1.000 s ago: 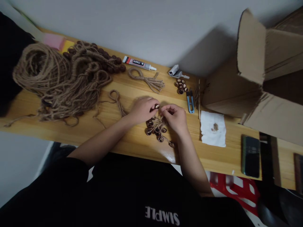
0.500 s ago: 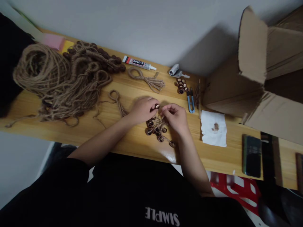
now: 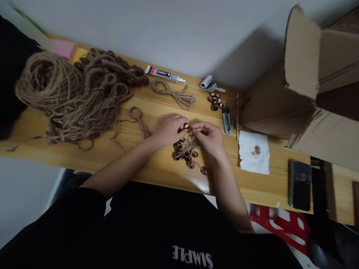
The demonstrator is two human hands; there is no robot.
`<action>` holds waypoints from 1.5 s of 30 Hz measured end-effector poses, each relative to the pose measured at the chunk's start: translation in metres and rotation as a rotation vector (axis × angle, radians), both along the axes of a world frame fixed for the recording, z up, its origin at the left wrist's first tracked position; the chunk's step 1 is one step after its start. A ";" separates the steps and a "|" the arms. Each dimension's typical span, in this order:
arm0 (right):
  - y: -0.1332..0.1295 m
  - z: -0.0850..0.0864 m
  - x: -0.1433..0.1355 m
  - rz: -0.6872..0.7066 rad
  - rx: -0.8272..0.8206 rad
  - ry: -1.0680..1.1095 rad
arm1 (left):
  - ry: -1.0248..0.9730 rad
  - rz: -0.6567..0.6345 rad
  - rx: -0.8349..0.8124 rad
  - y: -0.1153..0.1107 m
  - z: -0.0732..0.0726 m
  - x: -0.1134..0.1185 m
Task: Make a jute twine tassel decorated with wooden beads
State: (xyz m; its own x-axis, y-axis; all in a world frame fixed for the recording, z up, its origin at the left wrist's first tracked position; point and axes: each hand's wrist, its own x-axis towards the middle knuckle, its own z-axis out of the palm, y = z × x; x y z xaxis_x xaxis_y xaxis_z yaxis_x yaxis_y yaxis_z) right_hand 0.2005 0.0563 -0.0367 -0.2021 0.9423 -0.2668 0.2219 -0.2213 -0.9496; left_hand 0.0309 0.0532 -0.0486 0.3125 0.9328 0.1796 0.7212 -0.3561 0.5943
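A: Left hand (image 3: 169, 130) status?
B: Clamped. Thumb and fingertips pinch one small brown cup (image 3: 186, 126), pale inside facing up.
A: Where's that cup exactly?
B: Mid worktop (image 3: 157, 168), at the left hand's tips, just left of the right hand (image 3: 209, 138). Can't tell if it touches the wood.
A: And the right hand?
B: Fingers curled, thumb and forefinger tips bunched beside the cup. Can't tell if a strand is clamped between them. The two hands are near each other, small gap.
A: Under them?
B: Bunch of strings (image 3: 185, 147), brown cups among the strands, on the near side of the hands. One end cup (image 3: 204, 170) lies out to the near right.
A: Left side?
B: Looped cord (image 3: 136, 114) just beyond the left forearm, its tail running toward the arm. Further left, a big tangle of twine (image 3: 95, 101).
A: Far side?
B: Glue tube (image 3: 165, 74), labelled B-7000. Just nearer, a second looped cord (image 3: 174, 94). To the right, a crumpled tube (image 3: 209, 86), then a heap of loose cups (image 3: 215, 101).
A: Right side?
B: Blue snips (image 3: 226, 118), thin stick (image 3: 237, 117), stained white tissue (image 3: 254, 153), phone (image 3: 300, 185) at the near right. Cardboard box (image 3: 266, 104) behind, flaps spread.
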 end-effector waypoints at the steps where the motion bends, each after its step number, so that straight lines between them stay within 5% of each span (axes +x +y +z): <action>1: 0.000 0.001 0.000 0.002 -0.012 0.009 | 0.000 0.000 -0.001 0.000 0.000 0.000; 27: -0.001 0.006 0.003 0.067 -0.048 0.065 | 0.012 0.002 -0.029 0.000 0.001 0.000; 33: 0.000 0.003 0.002 -0.012 -0.077 0.086 | 0.013 -0.003 -0.009 0.001 -0.001 0.000; 45: -0.002 -0.002 0.003 -0.035 0.015 -0.094 | -0.004 -0.029 -0.062 0.002 0.002 -0.003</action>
State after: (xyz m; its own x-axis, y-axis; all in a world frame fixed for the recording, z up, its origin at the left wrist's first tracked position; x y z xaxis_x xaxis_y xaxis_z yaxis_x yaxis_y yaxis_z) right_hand 0.2032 0.0542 -0.0384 -0.1438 0.9525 -0.2685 0.3029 -0.2159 -0.9282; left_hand 0.0283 0.0550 -0.0470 0.3391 0.9326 0.1234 0.7084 -0.3395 0.6188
